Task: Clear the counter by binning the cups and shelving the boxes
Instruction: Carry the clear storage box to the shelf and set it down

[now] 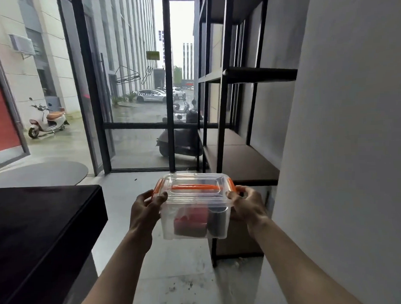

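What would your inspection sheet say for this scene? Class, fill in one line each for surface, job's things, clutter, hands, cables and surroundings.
Surface: dark counter at left, nothing seen on the visible part.
Job's things: clear box with orange latches, lid closed, red and dark items inside, held in the air; no cups seen.
Clutter: dirt specks on the floor.
Hands: left hand and right hand grip the box's ends.
Cables: nothing seen.
Surroundings: black shelf unit at right, shelves bare; glass wall ahead, scooters and cars outside.
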Demonstrator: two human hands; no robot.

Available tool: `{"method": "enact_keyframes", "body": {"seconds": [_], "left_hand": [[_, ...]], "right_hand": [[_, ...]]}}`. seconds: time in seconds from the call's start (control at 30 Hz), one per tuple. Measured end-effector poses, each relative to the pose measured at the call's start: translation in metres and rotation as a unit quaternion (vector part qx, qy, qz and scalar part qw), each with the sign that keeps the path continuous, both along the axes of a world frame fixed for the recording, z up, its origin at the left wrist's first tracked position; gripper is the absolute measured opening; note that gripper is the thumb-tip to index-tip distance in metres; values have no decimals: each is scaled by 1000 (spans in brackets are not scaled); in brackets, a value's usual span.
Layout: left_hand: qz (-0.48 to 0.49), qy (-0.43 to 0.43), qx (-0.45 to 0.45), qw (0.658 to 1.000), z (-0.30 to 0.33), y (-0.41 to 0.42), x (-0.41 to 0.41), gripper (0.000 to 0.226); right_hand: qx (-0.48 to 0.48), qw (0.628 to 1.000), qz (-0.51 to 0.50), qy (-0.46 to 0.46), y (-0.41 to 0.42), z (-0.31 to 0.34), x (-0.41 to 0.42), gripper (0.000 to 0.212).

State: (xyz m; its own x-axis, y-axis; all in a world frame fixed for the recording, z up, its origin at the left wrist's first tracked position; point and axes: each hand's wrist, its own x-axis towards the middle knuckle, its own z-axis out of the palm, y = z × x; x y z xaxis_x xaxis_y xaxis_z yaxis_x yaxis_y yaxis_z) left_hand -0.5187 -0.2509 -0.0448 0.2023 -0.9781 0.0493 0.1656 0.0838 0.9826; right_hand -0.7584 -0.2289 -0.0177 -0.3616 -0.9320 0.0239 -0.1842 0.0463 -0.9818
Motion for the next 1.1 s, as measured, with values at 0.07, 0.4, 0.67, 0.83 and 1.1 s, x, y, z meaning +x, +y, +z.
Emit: {"method": "enact_keyframes", "body": {"seconds": [0.07, 0.4, 0.67, 0.83, 1.1], "left_hand": [[4, 0, 4, 1000, -1, -48, 0, 58], [27, 0, 8, 1000, 16, -257, 6, 59], [44, -8, 9, 999, 2, -431, 17, 64], [52, -19, 12, 998, -4, -571, 24, 77], [68, -14, 31, 997, 5, -766, 39, 64]], "right_hand": [[12, 1000, 3, -5, -50, 2, 0, 47], [5, 999, 31, -27, -271, 18, 7, 44], [10, 999, 38, -13, -458, -5, 20, 38], [23, 999, 38, -16, -617, -17, 29, 36], [32, 997, 56, -43, -830, -7, 43, 50]]}}
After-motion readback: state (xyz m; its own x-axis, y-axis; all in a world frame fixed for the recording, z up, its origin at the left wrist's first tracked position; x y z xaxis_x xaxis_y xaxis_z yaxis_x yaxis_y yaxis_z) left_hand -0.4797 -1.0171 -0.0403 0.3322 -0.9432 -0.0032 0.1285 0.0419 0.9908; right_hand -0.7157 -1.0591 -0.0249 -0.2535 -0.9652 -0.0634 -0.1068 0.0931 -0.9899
